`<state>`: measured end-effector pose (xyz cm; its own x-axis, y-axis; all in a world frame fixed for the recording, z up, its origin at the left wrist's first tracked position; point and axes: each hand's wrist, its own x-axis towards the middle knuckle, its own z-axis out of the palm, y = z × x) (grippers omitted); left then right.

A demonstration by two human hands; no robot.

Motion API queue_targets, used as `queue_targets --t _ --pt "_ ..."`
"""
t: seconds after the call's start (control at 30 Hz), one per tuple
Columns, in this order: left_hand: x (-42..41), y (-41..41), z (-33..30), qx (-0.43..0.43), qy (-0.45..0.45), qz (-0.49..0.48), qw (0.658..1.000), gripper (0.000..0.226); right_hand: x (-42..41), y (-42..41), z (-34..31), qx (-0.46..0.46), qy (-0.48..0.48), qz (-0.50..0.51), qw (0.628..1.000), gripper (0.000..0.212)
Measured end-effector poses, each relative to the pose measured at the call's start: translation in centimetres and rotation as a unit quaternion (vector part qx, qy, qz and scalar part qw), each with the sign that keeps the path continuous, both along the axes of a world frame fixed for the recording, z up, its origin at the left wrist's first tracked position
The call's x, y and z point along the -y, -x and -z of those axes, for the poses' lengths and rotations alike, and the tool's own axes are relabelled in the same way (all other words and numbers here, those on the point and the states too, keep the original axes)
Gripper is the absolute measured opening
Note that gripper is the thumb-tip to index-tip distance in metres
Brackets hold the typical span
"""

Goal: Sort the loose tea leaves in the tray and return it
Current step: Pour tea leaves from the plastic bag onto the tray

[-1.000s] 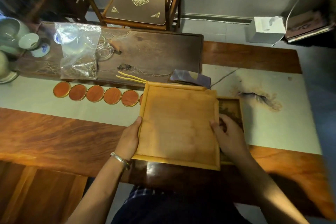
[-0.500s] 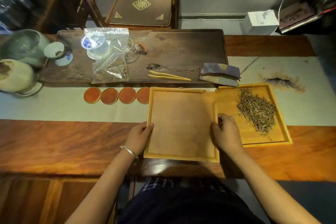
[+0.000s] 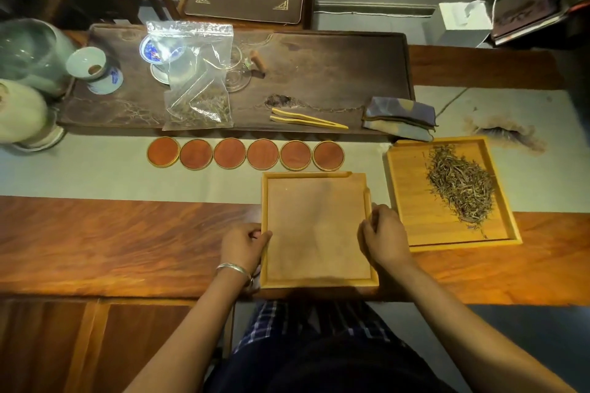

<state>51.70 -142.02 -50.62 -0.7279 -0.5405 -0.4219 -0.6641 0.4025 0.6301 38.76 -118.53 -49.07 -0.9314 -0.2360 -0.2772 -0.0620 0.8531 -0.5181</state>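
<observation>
Item one: empty wooden tray [image 3: 316,230], lying flat at the near edge of the table [image 3: 111,242], directly before me. My left hand [image 3: 244,246] grips its left rim, fingers curled over the edge. My right hand [image 3: 383,239] rests at its right rim with curled fingers; whether they actually pinch the rim I cannot tell.

Item two: second wooden tray [image 3: 412,201], just beside the first on its right, apart from it. It carries the loose tea leaves [image 3: 459,188] in one elongated heap toward its right half.

Item three: six round red coasters [image 3: 245,153], in a row on the pale runner [image 3: 79,172] beyond the empty tray.

Item four: dark tea board [image 3: 335,73] farther back, bearing bamboo tongs [image 3: 306,120], a folded cloth [image 3: 399,118] and a clear zip bag [image 3: 194,73] with some leaves in it.

Item five: silver bangle [image 3: 233,269], on my left wrist.
</observation>
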Motion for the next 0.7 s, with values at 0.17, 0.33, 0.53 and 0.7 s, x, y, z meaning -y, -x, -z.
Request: queue_targets --t 0.17,0.33,0.53,0.7 --pt "0.6 0.2 0.7 -0.001 0.020 0.004 1.000 0.009 0.1 -0.2 0.9 0.014 0.004 0.014 1.000 0.006" --pt "0.4 0.6 1.0 0.003 0.046 -0.012 0.999 0.023 0.0 0.0 1.4 0.022 0.014 0.007 1.000 0.009" --pt "2.3 0.9 0.0 0.021 0.031 0.042 0.998 0.040 0.6 1.0 -0.3 -0.017 -0.035 -0.035 0.999 0.013" --pt "10.0 3.4 -3.2 -0.030 0.095 -0.056 0.993 0.025 6.6 4.6 -3.3 -0.059 -0.014 -0.077 0.995 0.022"
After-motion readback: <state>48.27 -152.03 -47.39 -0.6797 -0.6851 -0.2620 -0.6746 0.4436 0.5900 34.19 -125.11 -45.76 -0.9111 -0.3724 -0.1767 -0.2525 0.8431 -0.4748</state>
